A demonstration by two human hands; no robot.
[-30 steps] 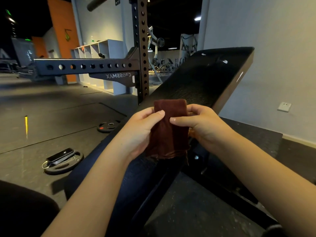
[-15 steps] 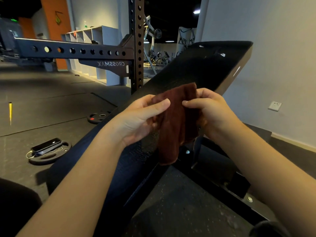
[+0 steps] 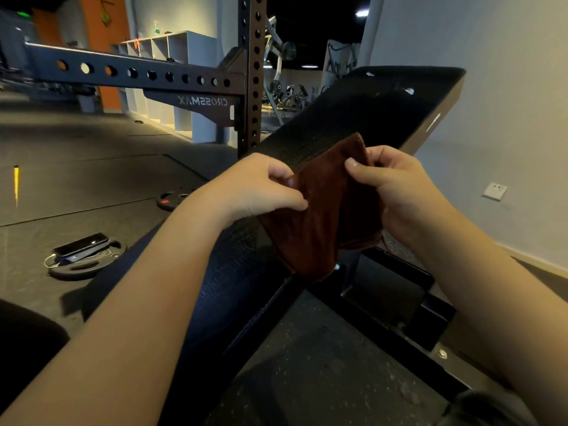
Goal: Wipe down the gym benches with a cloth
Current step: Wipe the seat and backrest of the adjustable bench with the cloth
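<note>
A dark brown cloth (image 3: 322,216) hangs between my two hands above the black padded bench (image 3: 353,118). My left hand (image 3: 258,186) pinches the cloth's left edge between thumb and curled fingers. My right hand (image 3: 396,186) grips its right side, thumb on top. The cloth's lower corner droops down near the gap between the flat seat pad (image 3: 221,290) and the raised backrest. The backrest slopes up and away to the upper right.
A perforated rack upright (image 3: 252,72) and its horizontal arm (image 3: 138,72) stand left of the bench. A weight plate with a phone on it (image 3: 83,256) lies on the floor at left, a second plate (image 3: 172,199) farther back. The bench's steel frame (image 3: 399,302) runs right. A wall with a socket (image 3: 495,191) is close on the right.
The cloth, folded narrow before, has been pulled open wider between my hands. My hands have moved apart and the view has shifted slightly right.
</note>
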